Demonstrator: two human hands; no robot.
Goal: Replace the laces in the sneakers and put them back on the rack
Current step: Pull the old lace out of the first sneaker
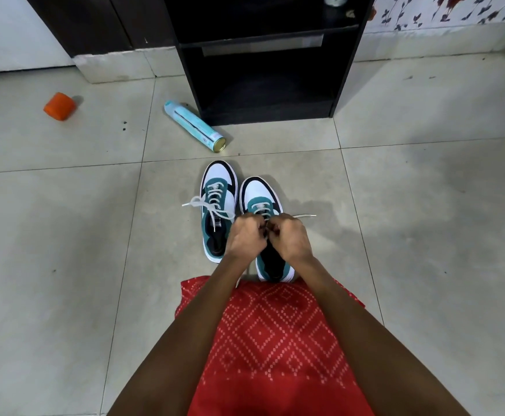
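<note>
Over the red cloth (275,340) at the lap, both arms reach forward to the near sneaker (260,193) on the floor (65,235). The left hand (246,235) and right hand (290,235) meet above its tongue, fingers curled tight and pinching its lace (305,216), one end trailing out to the right. This looks like the knot being tied. The far sneaker (218,211), just beside it, already carries a bow (197,202). Next, the bow must be pulled snug, then both shoes lifted to the rack (263,70) beyond, past the can (194,126) lying before it.
</note>
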